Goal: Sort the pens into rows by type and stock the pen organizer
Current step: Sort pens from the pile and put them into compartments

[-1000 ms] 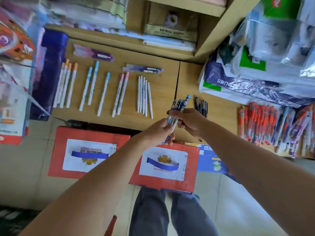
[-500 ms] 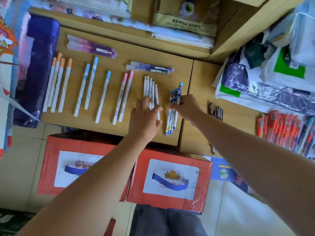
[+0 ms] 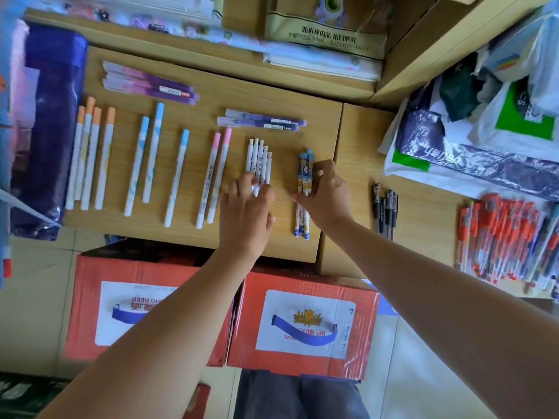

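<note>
Centre of frame, on the desk (image 3: 193, 95): blue patterned pens (image 3: 305, 164), long axis running top to bottom, pinched between thumb and curled fingers of the right hand (image 3: 328, 198). Just left, left hand (image 3: 246, 213) released, fingers resting on white pens (image 3: 258, 158).

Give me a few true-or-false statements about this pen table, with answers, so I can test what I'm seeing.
1. Four orange-capped pens lie at the left end of the board. True.
2. There are five pink-capped pens. False: there are two.
3. The left hand rests on the white pens. True.
4. The right hand grips the black pens. False: its fingers curl over the blue patterned pens; the black pens lie untouched to its right.
</note>
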Demonstrator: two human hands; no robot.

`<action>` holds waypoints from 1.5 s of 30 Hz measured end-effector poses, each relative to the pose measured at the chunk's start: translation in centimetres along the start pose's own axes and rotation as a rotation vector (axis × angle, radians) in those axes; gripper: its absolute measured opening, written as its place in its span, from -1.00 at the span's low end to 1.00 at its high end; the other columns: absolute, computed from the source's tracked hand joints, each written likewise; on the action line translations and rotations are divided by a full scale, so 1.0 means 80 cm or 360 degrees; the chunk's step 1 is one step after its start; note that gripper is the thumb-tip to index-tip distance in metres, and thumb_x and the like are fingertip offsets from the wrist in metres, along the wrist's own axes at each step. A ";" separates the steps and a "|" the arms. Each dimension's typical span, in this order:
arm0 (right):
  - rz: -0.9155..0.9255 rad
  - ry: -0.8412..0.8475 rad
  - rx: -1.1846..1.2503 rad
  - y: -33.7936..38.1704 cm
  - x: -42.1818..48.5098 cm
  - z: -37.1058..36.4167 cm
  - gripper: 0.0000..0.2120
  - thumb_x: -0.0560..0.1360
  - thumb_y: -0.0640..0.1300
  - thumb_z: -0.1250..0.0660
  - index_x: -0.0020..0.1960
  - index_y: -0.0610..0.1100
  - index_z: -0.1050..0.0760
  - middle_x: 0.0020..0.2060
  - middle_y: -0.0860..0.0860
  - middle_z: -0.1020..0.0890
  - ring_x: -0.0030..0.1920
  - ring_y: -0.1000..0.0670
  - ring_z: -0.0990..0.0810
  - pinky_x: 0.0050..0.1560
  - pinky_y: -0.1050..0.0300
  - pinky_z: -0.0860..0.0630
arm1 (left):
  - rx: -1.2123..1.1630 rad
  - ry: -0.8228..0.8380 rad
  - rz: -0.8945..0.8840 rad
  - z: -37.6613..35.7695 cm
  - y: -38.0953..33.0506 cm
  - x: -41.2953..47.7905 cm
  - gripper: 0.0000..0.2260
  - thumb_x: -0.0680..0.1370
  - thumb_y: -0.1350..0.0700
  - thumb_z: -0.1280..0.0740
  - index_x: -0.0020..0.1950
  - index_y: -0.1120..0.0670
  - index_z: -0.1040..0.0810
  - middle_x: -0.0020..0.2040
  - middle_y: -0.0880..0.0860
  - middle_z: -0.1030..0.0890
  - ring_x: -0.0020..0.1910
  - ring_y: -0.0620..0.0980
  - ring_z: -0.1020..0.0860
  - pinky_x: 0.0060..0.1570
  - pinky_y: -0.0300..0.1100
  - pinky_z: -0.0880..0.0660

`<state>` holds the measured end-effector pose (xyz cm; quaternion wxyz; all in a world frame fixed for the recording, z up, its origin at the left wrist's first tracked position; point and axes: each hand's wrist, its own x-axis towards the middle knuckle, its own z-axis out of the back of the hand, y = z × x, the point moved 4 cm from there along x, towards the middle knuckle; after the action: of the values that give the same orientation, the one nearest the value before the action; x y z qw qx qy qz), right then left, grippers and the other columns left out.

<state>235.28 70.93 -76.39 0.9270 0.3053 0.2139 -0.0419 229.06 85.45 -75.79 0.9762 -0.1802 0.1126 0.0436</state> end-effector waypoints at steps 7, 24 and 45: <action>-0.0117 -0.0004 0.0145 -0.015 -0.004 0.005 -0.56 0.41 -0.04 -0.47 0.15 -0.16 -0.35 -0.12 0.00 -0.55 -0.19 0.05 -0.51 -0.30 0.35 -0.33 | 0.0053 -0.0051 -0.0015 0.001 -0.006 0.001 -0.67 0.28 0.11 -0.56 -0.06 0.10 -0.53 0.10 0.16 -0.47 0.08 0.17 -0.46 0.00 0.02 -0.45; -0.0041 0.0000 0.0199 -0.037 -0.003 0.014 -0.85 0.42 -0.17 -0.42 -0.03 -0.09 -0.50 -0.26 0.07 -0.58 -0.26 0.12 -0.53 -0.26 0.27 -0.47 | 0.0236 -0.0076 0.0031 -0.011 -0.034 0.023 -0.70 0.44 -0.12 -0.34 0.01 0.07 -0.49 0.03 0.08 -0.47 0.08 0.11 -0.42 0.08 -0.03 -0.35; 0.0153 0.0091 0.0255 -0.025 -0.005 0.013 -0.76 0.47 -0.28 -0.38 0.12 -0.17 -0.49 -0.19 0.07 -0.56 -0.23 0.24 -0.49 -0.17 0.48 -0.44 | 0.0166 0.0070 0.0089 0.008 -0.021 0.020 -0.76 0.52 0.16 -0.33 0.18 0.14 -0.51 0.04 0.12 -0.54 -0.04 0.08 -0.56 -0.10 -0.06 -0.52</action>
<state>234.90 68.68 -76.54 0.8940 0.3896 0.2213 -0.0056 230.91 84.19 -75.03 0.9799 -0.1269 0.1410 0.0610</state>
